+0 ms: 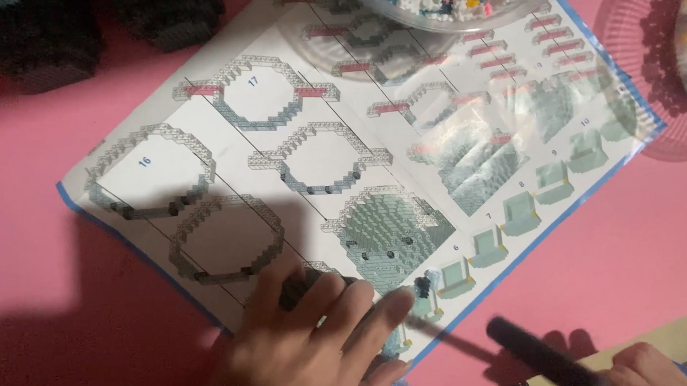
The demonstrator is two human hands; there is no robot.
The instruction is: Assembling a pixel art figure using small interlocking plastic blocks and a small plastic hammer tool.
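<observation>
A small block build (421, 290), dark and pale blue, sits on the near edge of the sheet (280, 165), touching the fingertips (398, 300) of the left hand (311, 341). That hand lies flat and spread over the sheet's lower corner, fingers extended, gripping nothing; a dark piece shows under the knuckles, though what it is cannot be told. The right hand (637, 365) is at the lower right, closed around a dark tool (536, 350) whose thin tip points toward the build.

To work well here, I judge the left hand should pin the build lightly from the side so it cannot skid on the glossy paper, while the tool tip comes in low and slow; a hard push could scatter the tiny blocks.

The sheet, printed with ring-shaped building stages, lies slanted on the pink counter (34, 191). A clear bowl (459, 3) of mixed blocks rests on its far edge, and a pink ribbed plate (647, 64) stands at the right. Dark shapes sit at the far left.
</observation>
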